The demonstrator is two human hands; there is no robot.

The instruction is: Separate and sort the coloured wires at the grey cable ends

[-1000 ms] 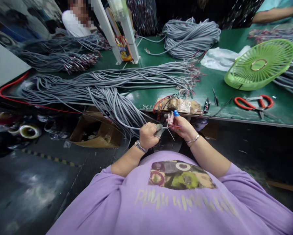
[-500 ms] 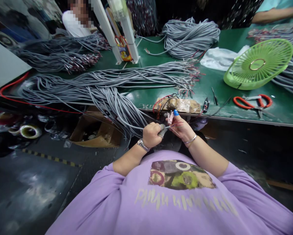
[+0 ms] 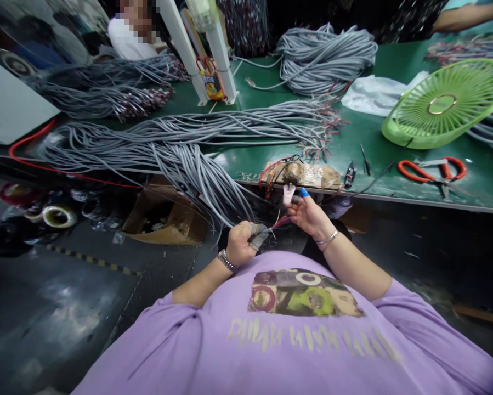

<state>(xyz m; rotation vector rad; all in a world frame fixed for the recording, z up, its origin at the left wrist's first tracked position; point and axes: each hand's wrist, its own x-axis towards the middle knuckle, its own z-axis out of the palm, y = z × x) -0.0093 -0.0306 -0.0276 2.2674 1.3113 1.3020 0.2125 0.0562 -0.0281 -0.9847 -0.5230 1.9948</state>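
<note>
My left hand (image 3: 241,244) is closed around the stripped end of a grey cable (image 3: 263,236), with grey coverings on its fingers. Thin red and purple wires (image 3: 281,221) fan out of the cable towards my right hand (image 3: 310,218). The lower fingers of my right hand are curled onto these wires, while its thumb, capped in blue, points up. A pale pink piece (image 3: 288,195) shows at its fingertips; I cannot make out whether it is a finger covering or a separate part. A large bundle of grey cables (image 3: 213,184) hangs over the table edge beside my left hand.
On the green table (image 3: 266,156) lie a wooden block (image 3: 318,175), red-handled pliers (image 3: 446,174), a small black tool (image 3: 350,174) and a green fan (image 3: 443,104). A cable coil (image 3: 326,60) lies behind. Below stands a cardboard box (image 3: 180,222). Two other people sit across the table.
My left hand has moved left and down, away from my right hand, so more of the coloured wires shows between them. My right hand has shifted slightly right. The view has shifted a little.
</note>
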